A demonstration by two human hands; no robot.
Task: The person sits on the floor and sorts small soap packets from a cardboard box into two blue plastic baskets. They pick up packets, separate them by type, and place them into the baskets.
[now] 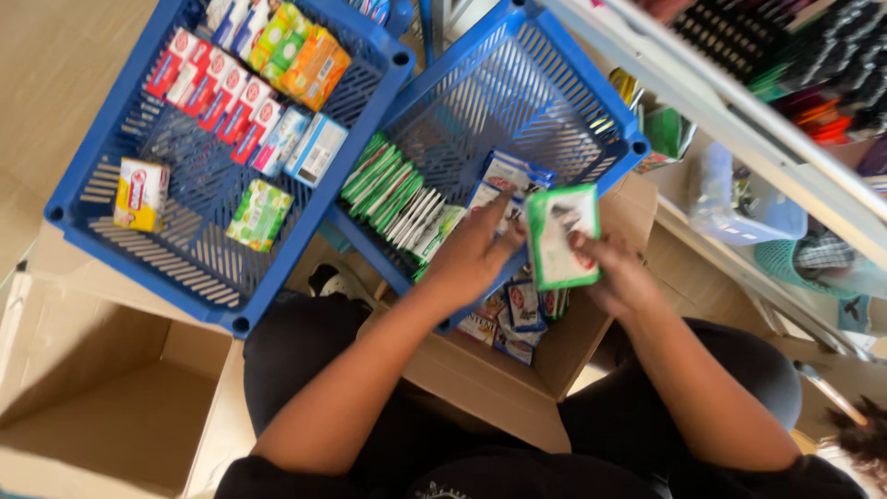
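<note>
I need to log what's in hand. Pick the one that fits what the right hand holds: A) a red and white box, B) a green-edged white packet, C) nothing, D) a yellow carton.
B: the right hand grips a green-edged white packet above the blue crate.

A flat green-and-white packet (560, 236) is held upright, slightly tilted, above the near edge of a blue slatted basket (517, 83), in which similar green and white packets (393, 189) are stood on edge in a row along the near wall.
</note>
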